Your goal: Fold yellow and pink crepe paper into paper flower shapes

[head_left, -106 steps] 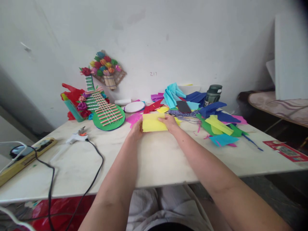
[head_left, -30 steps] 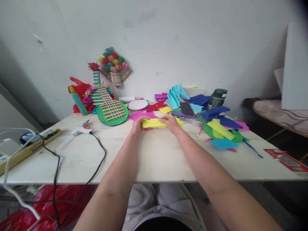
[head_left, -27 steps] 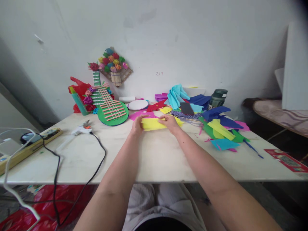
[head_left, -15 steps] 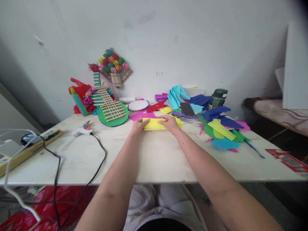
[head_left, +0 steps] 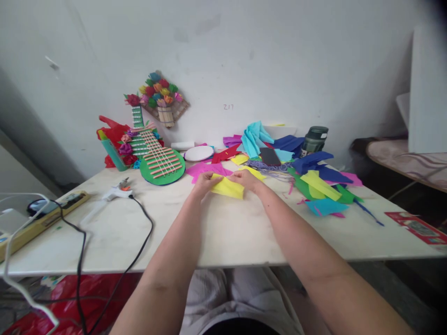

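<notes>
The left hand grips a yellow sheet by its left end and the right hand pinches its upper edge, so it slants between them (one corner pokes out toward the wearer). Pink paper lies just beyond the left hand; a green guitar-shaped craft rests farther left.

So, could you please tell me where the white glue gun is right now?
In the head view, the white glue gun lies on the left side of the table, between the power strip and the green guitar.
</notes>
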Tool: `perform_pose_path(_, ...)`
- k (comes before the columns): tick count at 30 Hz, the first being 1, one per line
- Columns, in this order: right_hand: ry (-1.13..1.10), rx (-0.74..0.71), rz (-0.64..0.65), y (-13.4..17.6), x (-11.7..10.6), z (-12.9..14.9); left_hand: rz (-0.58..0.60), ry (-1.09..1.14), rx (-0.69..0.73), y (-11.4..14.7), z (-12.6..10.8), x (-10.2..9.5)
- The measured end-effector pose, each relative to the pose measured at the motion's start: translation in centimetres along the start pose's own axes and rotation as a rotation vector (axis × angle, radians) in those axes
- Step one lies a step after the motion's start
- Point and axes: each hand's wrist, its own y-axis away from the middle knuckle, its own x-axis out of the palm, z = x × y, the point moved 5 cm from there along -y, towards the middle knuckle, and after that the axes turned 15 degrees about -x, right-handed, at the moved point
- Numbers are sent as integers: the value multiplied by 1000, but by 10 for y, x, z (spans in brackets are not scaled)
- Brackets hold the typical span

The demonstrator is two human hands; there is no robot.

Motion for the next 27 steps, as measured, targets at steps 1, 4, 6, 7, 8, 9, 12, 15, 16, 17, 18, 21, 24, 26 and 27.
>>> perform_pose_path(1, 29, 4, 31, 0, 2, 1, 12, -11, -7, 1, 0, 2)
perform_pose_path(4, 69, 8, 70, -1, 6, 1, 40, -22, -20, 3, -1, 5)
perform_pose_path(6, 54, -4, 81, -1, 9, -1, 55, -20, -29, 4, -2, 6)
perform_pose_path(7, 48, -14, 86, -1, 11, -2, 60, -18, -35, 5, -2, 6)
perform_pose_path(8, 48, -25, 88, -2, 12, -3, 65, -18, -41, 6, -2, 7)
perform_pose_path(9, 58, -36, 85, -2, 14, -3, 70, -17, -46, 6, -2, 7)
perform_pose_path(12, 127, -66, 40, -3, 15, -2, 61, -22, -45, 6, -1, 8)
perform_pose_path(15, 177, -105, -2, -4, 17, 3, -16, -35, -39, 4, 0, 6)
perform_pose_path(16, 191, -116, -13, -4, 17, 5, -41, -38, -33, 3, 0, 5)
perform_pose_path(17, 205, -121, -24, -5, 18, 6, -64, -40, -21, 2, 0, 4)
perform_pose_path(18, 219, -123, -38, -5, 18, 7, -83, -43, -6, 1, -1, 4)
perform_pose_path(21, 238, -103, -79, -6, 18, 5, -143, -63, 38, -1, -3, 0)
perform_pose_path(24, 164, -25, -80, -4, 17, -2, -227, -75, 54, -4, -3, -9)
perform_pose_path(26, 90, 49, -70, -2, 16, -6, -281, -98, 63, -6, -2, -16)
perform_pose_path(27, 59, 79, -70, -1, 16, -7, -311, -99, 73, -7, -2, -20)
